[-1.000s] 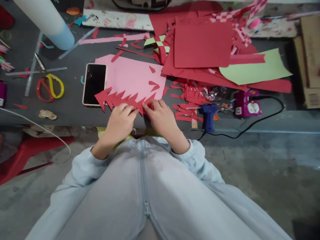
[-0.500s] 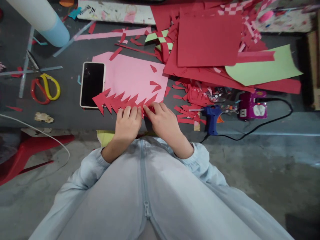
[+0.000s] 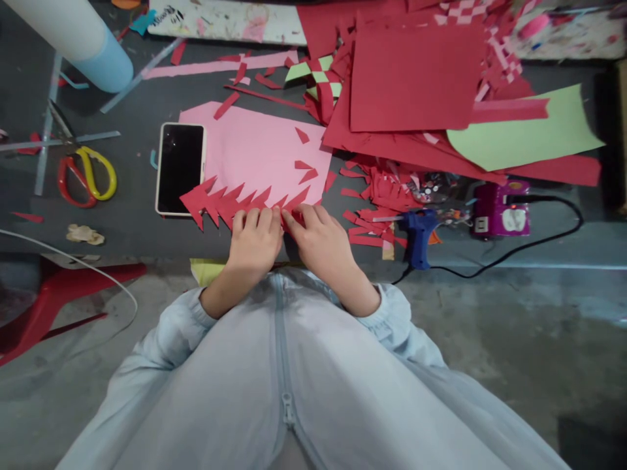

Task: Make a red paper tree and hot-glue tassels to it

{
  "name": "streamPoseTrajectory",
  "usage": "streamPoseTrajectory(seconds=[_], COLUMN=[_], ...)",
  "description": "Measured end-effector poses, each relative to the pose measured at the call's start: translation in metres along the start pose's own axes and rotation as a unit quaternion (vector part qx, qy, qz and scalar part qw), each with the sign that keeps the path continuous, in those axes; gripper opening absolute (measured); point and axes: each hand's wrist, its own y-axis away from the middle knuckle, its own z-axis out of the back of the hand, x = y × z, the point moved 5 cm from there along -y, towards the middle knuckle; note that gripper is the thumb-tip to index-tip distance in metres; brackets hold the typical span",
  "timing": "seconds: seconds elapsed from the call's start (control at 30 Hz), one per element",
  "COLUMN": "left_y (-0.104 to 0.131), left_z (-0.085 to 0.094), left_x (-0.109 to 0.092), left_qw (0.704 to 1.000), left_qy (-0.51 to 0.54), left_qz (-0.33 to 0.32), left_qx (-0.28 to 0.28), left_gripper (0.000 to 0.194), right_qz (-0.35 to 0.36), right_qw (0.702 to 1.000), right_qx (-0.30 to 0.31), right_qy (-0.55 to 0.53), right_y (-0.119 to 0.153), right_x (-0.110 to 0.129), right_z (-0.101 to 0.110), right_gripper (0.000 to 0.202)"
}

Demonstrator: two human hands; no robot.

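A red paper cutout [image 3: 228,203] with jagged, leaf-like points lies along the near edge of a pink sheet [image 3: 259,150]. Its left tip overlaps the lower corner of a phone [image 3: 181,168]. With fingers curled over, my left hand [image 3: 255,240] presses on the cutout's near edge. Close beside it, my right hand [image 3: 321,241] pinches the right part of the same cutout, thumb and fingertips together. Both sets of fingertips hide part of the paper. Small red slivers [image 3: 304,164] are scattered over the pink sheet.
To the right are a blue glue gun [image 3: 418,238], a purple power box [image 3: 502,210] with a black cord, and red scraps [image 3: 385,186]. Stacked red sheets [image 3: 411,78] and a green sheet [image 3: 529,134] lie behind. Scissors [image 3: 88,173] and a white-blue cylinder [image 3: 100,55] are left.
Both hands stay on the red cutout, and the left hand has shifted slightly right, nearer the right hand. The view has moved slightly; the other things lie as before.
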Motion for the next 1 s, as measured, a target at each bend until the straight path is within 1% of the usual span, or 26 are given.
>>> streamPoseTrajectory(seconds=[0.13,0.3,0.4,0.57,0.67,0.77,0.87,0.93,1.0], left_y=[0.003,0.004,0.0,-0.011,-0.016,-0.016,-0.007,0.003,0.015], left_z=[0.001,-0.003,-0.004,-0.006,-0.004,0.005,0.022,0.035,0.046], left_x=[0.005,0.003,-0.001,-0.009,-0.011,-0.01,-0.004,0.008,0.026], left_qw=[1.0,1.0,1.0,0.999,0.998,0.999,1.0,1.0,1.0], left_qy=[0.012,0.023,0.01,-0.03,-0.039,-0.033,-0.022,-0.016,-0.018], left_qz=[0.007,0.001,0.012,0.028,0.037,0.023,-0.01,-0.014,0.011], left_qx=[-0.013,-0.019,-0.006,0.023,0.035,0.031,0.014,-0.003,-0.018], left_gripper=[0.048,0.041,0.04,0.043,0.043,0.042,0.044,0.044,0.042], right_qz=[0.004,0.004,0.002,0.007,0.006,0.01,0.022,0.027,0.027], right_qw=[1.0,1.0,1.0,1.0,1.0,0.999,0.999,0.999,0.999], right_qx=[-0.003,-0.004,-0.008,-0.008,-0.018,-0.029,-0.035,-0.035,-0.036], right_qy=[-0.01,-0.014,-0.009,-0.006,-0.009,-0.015,-0.02,-0.024,-0.028], right_y=[0.002,0.004,0.004,0.004,0.004,0.005,0.006,0.006,0.006], right_x=[-0.001,-0.001,-0.001,-0.001,-0.001,-0.002,-0.004,-0.005,-0.006], right_z=[0.0,-0.001,-0.001,-0.003,-0.003,-0.004,-0.006,-0.006,-0.005], right_gripper=[0.046,0.047,0.047,0.046,0.045,0.045,0.046,0.046,0.045])
